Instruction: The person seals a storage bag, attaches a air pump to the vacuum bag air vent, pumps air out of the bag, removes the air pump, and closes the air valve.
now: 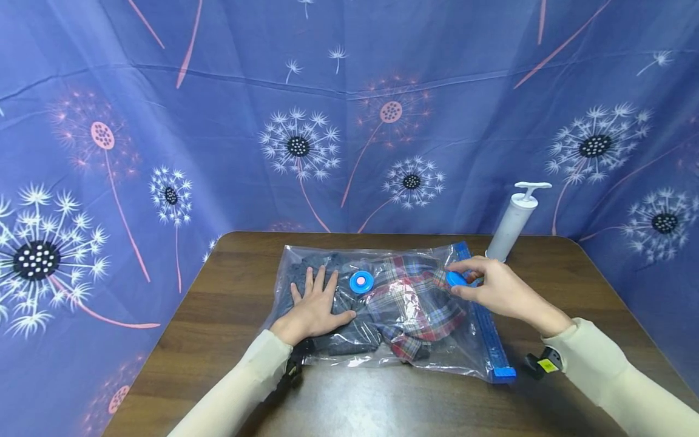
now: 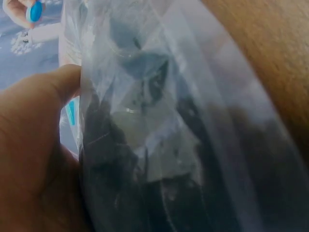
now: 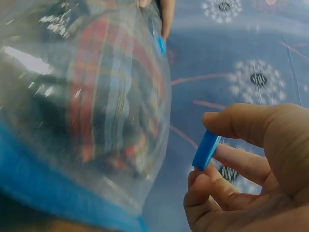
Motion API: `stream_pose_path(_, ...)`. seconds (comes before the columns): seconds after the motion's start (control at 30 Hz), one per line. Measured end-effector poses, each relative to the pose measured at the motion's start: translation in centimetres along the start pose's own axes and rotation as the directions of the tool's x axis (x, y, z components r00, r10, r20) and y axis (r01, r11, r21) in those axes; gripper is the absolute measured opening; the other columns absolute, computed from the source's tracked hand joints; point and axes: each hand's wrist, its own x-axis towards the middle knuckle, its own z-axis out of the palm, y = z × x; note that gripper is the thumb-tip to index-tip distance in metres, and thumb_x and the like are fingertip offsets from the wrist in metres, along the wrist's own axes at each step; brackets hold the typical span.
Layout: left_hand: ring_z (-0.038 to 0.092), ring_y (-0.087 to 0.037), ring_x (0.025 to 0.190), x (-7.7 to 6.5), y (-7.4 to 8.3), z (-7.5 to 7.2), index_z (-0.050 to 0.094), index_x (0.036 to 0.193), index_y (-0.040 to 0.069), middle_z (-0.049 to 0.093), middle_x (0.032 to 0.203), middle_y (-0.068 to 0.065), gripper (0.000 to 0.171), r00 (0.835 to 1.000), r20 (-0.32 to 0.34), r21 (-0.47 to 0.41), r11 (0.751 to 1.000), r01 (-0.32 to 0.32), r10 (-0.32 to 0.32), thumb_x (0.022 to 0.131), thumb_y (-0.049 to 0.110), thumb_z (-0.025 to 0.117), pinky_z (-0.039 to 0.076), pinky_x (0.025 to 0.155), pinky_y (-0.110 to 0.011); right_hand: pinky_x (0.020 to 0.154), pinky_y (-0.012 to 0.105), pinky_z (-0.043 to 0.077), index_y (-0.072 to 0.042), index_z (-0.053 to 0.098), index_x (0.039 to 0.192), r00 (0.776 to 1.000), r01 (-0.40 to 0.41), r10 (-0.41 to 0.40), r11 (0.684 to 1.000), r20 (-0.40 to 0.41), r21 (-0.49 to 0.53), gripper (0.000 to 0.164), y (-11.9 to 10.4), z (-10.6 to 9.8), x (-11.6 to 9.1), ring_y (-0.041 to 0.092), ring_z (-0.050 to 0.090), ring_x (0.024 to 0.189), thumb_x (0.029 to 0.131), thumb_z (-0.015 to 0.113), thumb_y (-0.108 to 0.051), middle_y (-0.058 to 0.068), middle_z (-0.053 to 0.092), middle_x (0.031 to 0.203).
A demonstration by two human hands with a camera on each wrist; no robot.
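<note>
A clear vacuum storage bag (image 1: 448, 357) lies on the table with a dark garment (image 1: 346, 341) and a plaid shirt (image 1: 412, 300) inside. My left hand (image 1: 312, 311) rests on the bag's left part, fingers spread over the dark garment. Right of those fingers is the round blue valve (image 1: 361, 282) with a pink centre, its cap off. Above the bag's right end, my right hand (image 1: 499, 290) pinches a round blue valve cap (image 3: 206, 149) between thumb and fingers. The blue zip strip (image 1: 491, 340) runs down the bag's right edge.
A white hand pump (image 1: 512, 224) with a T-shaped handle stands at the table's back right, behind my right hand. The brown wooden table (image 1: 218, 303) backs onto a blue dandelion-print cloth (image 1: 229, 152), which also hangs at both sides.
</note>
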Motion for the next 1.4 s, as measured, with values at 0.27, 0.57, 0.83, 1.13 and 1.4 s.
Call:
stream_pose_path(0.27, -0.008, -0.047, 0.158, -0.1, -0.4, 0.4, 0.015, 0.167, 0.017, 0.001, 0.173, -0.019, 0.108, 1.000, -0.023, -0.020, 1.000, -0.014, 0.014, 0.087, 0.074, 0.061, -0.001, 0.115, -0.082, 0.065, 0.024, 0.053, 0.000, 0.072, 0.124, 0.997, -0.035, 0.030, 0.997, -0.074, -0.067, 0.041, 2.5, -2.1, -1.8, 0.023, 0.070, 0.090, 0.088, 0.081, -0.016, 0.019, 0.074, 0.109)
stream_pose_path(0.57, -0.006, -0.048, 0.158, -0.4, -0.5, 0.6, 0.015, 0.167, 0.016, 0.003, 0.173, -0.020, 0.109, 0.999, -0.041, -0.039, 0.999, -0.022, 0.021, 0.087, 0.072, 0.063, -0.001, 0.114, -0.083, 0.061, 0.028, 0.052, 0.004, 0.070, 0.119, 0.992, -0.128, 0.123, 0.979, -0.039, -0.160, 0.045, 7.5, -2.2, -3.2, 0.022, 0.070, 0.083, 0.082, 0.086, -0.015, 0.013, 0.076, 0.095)
stream_pose_path(0.83, -0.006, -0.048, 0.158, -0.1, -0.4, 0.7, 0.014, 0.167, 0.017, 0.003, 0.173, -0.019, 0.109, 0.999, -0.038, -0.032, 0.999, -0.030, 0.029, 0.087, 0.073, 0.062, -0.001, 0.115, -0.082, 0.069, 0.044, 0.057, 0.007, 0.070, 0.112, 0.972, -0.224, 0.234, 0.950, 0.021, -0.217, 0.040, 12.9, -0.5, -5.5, 0.032, 0.070, 0.087, 0.081, 0.086, -0.015, 0.019, 0.074, 0.099)
stream_pose_path(1.13, -0.003, -0.049, 0.158, -0.2, -0.6, 0.8, 0.018, 0.167, 0.016, 0.006, 0.173, -0.020, 0.108, 0.998, -0.056, -0.006, 1.000, -0.029, 0.029, 0.087, 0.074, 0.062, 0.001, 0.114, -0.084, 0.063, 0.034, 0.049, 0.004, 0.072, 0.108, 0.971, -0.238, 0.237, 0.945, -0.034, -0.225, 0.040, 14.4, -0.1, -7.0, 0.021, 0.065, 0.079, 0.079, 0.089, -0.017, 0.015, 0.072, 0.093)
stream_pose_path(1.4, -0.001, -0.050, 0.157, 0.0, -0.4, 0.6, 0.020, 0.166, 0.014, 0.008, 0.172, -0.022, 0.107, 0.996, -0.079, -0.019, 0.999, -0.046, 0.045, 0.086, 0.072, 0.064, 0.001, 0.113, -0.085, 0.063, 0.032, 0.048, 0.007, 0.069, 0.114, 0.961, -0.276, 0.273, 0.941, -0.039, -0.198, 0.046, 14.6, -0.2, -7.4, 0.021, 0.064, 0.080, 0.082, 0.088, -0.020, 0.019, 0.071, 0.097)
